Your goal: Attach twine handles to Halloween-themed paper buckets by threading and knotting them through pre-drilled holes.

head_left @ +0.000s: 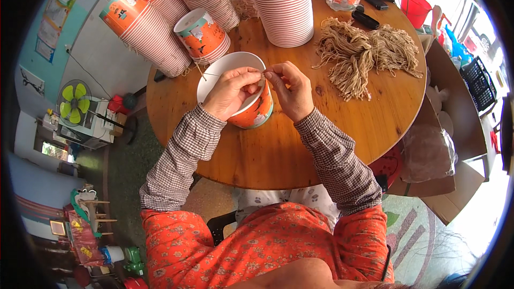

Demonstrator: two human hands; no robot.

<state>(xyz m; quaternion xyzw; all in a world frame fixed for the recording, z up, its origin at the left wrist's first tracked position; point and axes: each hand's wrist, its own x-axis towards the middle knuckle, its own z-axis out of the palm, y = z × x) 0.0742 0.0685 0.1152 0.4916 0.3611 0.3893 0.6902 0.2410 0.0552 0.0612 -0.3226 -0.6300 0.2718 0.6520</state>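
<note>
A paper bucket (251, 116), orange with a dark printed pattern and a white inside, stands upright on the round wooden table in front of me. My left hand (234, 91) is over its mouth, thumb and finger pinched together near the right side of the rim. My right hand (292, 90) meets it there from outside the bucket, also pinching. Between the fingertips is a bit of thin cord (264, 76), mostly hidden. A thin pale strand (212, 74) shows at the bucket's left, running toward my left hand.
Tall stacks of orange buckets (284, 16) line the table's far side, with a single bucket (202, 37) before them. A heap of beige cords (364, 56) lies at the right, beside a black object (365, 20). Cardboard boxes (455, 112) stand right of the table (300, 155).
</note>
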